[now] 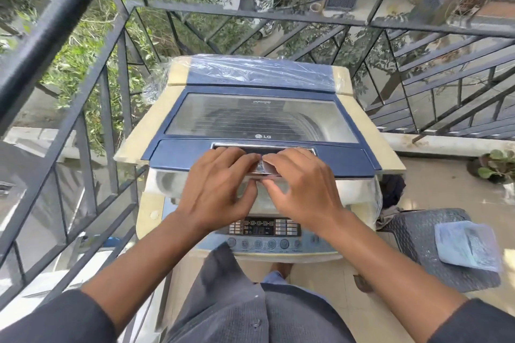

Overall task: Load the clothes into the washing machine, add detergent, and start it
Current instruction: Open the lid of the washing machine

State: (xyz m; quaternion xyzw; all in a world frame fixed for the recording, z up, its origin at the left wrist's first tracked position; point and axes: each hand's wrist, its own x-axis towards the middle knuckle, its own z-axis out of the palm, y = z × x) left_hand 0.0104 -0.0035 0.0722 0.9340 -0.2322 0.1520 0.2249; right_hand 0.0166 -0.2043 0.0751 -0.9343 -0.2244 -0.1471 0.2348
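Here, from your hands outward:
Left hand: your left hand is on the chrome lid handle, fingers curled over its top edge, thumb tucked under the front lip of the lid.
Right hand: your right hand mirrors it just beside the left, fingertips hooked on the same handle, thumb below; the two hands almost touch at the middle.
Lid: the blue-framed glass lid lies nearly flat, its front edge a little raised over the opening under your hands.
Washing machine: the top-loading washing machine stands straight ahead of you, cream-sided, its back part wrapped in clear plastic film.
Control panel: the control panel with display and round buttons sits below your wrists, nearest your body.
Drum: the steel drum shows dimly through the glass; its contents cannot be made out.
Stool: a dark plastic stool stands at your right, carrying a pale blue packet.
Surroundings: a tiled balcony floor, black metal railing on the left and ahead, green foliage beyond it, a potted plant far right.
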